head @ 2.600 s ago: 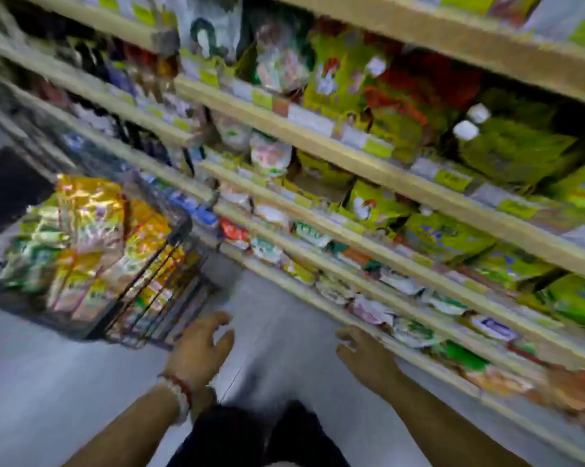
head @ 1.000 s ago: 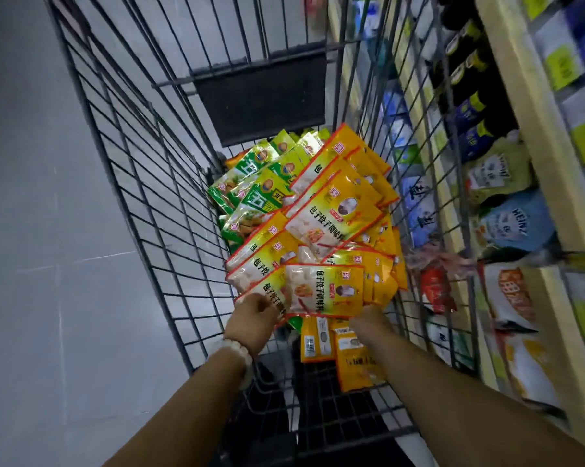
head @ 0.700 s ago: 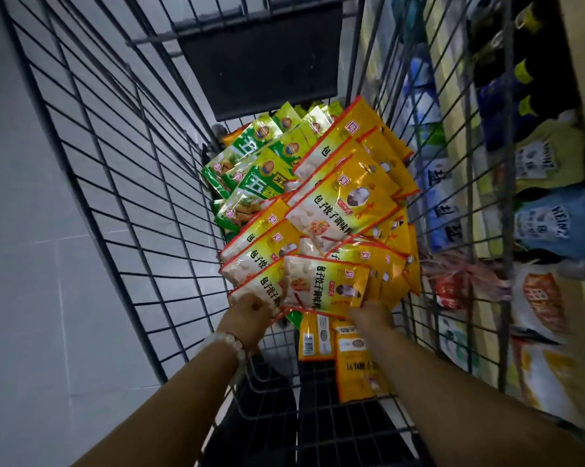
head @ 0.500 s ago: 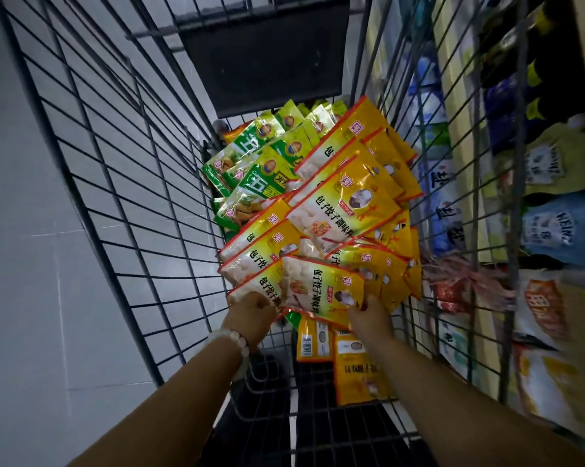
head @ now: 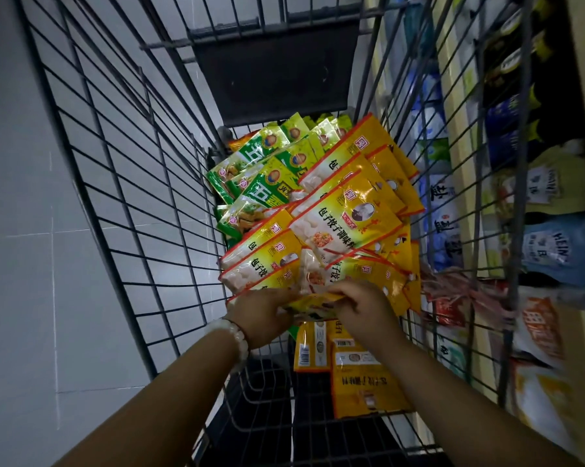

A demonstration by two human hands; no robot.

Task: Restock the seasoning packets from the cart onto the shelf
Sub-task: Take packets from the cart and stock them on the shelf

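A wire cart [head: 142, 203] holds a heap of yellow seasoning packets [head: 348, 227] with red edges, and green packets [head: 267, 173] behind them. My left hand [head: 260, 315] and my right hand [head: 365, 308] are both down in the cart at the near end of the heap. Together they grip one yellow packet [head: 313, 303] between them, each hand on one side of it; the packet is tilted almost edge-on and mostly hidden by my fingers. Two more yellow packets [head: 358, 375] lie back-side up on the cart floor under my right wrist.
The shelf [head: 466, 170] runs along the right of the cart, stocked with sauce pouches [head: 554, 251], dark bottles [head: 510, 62] and bagged goods [head: 537, 335]. Grey tiled floor [head: 31, 264] lies to the left. A dark panel [head: 274, 72] closes the cart's far end.
I turned from the shelf to the cart and reached in. In the last second both hands closed in on the nearest yellow packet and tipped it from face-up to nearly edge-on.
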